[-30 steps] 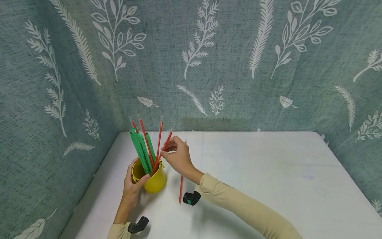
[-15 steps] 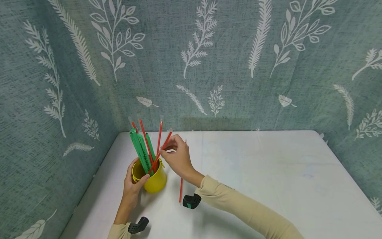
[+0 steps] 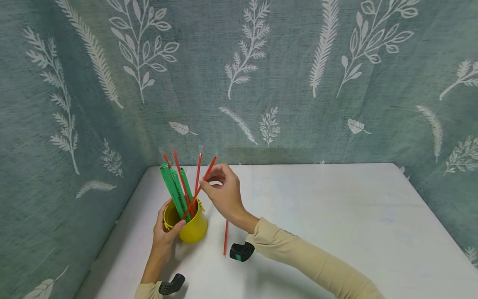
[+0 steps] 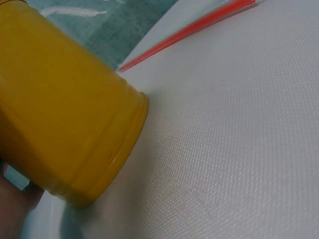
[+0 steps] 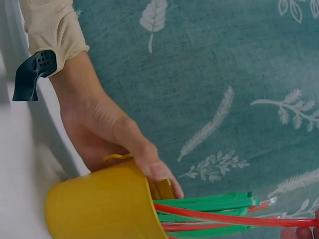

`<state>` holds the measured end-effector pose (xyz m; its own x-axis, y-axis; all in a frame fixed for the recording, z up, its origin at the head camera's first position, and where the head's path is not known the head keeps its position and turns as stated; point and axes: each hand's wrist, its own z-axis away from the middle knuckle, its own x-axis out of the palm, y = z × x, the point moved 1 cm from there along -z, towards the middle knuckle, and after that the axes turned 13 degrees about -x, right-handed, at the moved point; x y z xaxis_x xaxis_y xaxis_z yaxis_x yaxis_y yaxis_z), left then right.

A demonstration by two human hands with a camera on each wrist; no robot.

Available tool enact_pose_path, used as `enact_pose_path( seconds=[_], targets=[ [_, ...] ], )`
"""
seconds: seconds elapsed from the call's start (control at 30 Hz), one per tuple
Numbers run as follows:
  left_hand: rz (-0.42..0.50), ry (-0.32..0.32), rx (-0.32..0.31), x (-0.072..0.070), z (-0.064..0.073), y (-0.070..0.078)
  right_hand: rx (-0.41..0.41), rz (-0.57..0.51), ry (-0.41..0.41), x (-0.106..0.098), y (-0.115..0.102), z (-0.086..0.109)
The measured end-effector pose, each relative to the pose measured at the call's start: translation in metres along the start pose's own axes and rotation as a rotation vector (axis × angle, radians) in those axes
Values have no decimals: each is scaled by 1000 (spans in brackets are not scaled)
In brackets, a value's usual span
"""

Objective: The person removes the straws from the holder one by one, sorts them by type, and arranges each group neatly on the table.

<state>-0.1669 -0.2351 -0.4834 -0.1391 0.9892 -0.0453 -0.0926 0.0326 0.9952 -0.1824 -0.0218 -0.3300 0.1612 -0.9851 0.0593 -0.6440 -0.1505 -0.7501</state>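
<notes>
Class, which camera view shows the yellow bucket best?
The head view: the yellow bucket fits within frame, its opening visible. The left wrist view shows mainly wall and base; the right wrist view crops one side.

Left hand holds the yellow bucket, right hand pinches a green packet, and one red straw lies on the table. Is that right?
Not quite: the head view shows the right hand pinching a red straw, not a green packet. The left hand does hold the yellow bucket, and another red straw lies on the table.
</notes>
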Motion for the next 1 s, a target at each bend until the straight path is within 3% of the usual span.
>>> enact_pose_path(
  seconds=[0.47, 1.0],
  targets=[
    [1, 12, -2, 2, 2, 3, -85, -42, 45, -11, -21, -5],
    [6, 21, -13, 3, 2, -1, -71, -77, 91, -35, -25, -10]
  ],
)
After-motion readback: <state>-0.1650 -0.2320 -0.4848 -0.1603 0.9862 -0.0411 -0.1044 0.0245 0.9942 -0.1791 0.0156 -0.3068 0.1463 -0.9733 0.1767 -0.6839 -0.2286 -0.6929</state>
